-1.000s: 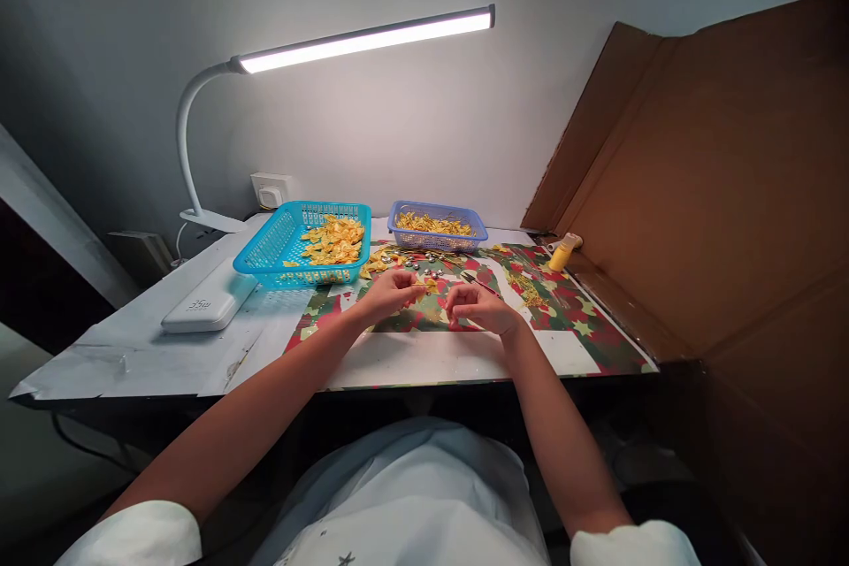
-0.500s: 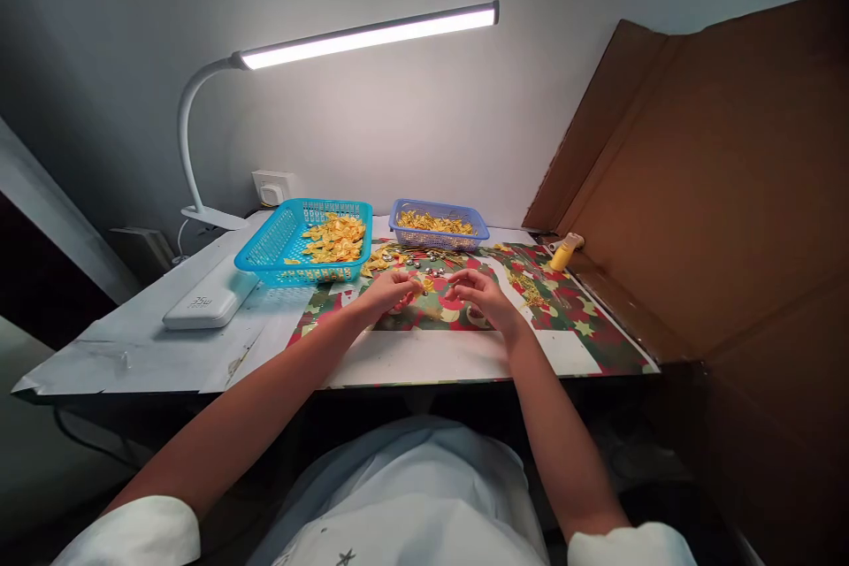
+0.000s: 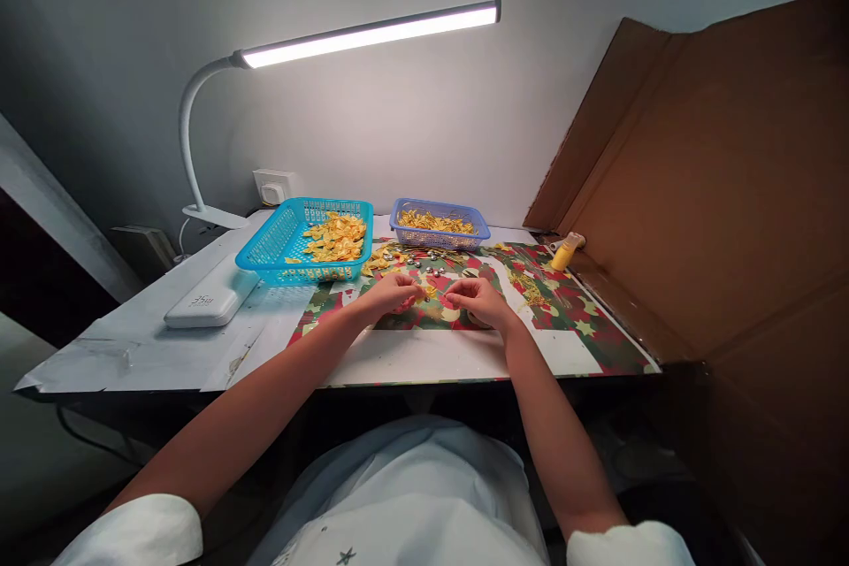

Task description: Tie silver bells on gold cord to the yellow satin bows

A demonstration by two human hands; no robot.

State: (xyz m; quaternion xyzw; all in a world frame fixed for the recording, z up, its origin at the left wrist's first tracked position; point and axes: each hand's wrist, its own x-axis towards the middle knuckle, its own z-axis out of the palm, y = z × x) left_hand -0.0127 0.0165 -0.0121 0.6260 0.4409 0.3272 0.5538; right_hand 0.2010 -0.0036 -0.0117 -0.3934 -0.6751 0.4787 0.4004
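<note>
1. Lower centre of the frame: the left hand pinches a small, shiny yellow piece; the right hand, just beside it, has its fingertips drawn together (whether around anything, I cannot tell).
2. Left of the frame: one white, rounded plastic device bears dark characters, too blurred to read surely.
3. Centre: two plastic baskets, a turquoise rectangular one and a smaller violet-blue one, hold yellow pieces. Several small silver balls lie nearby, too tiny to count.
</note>
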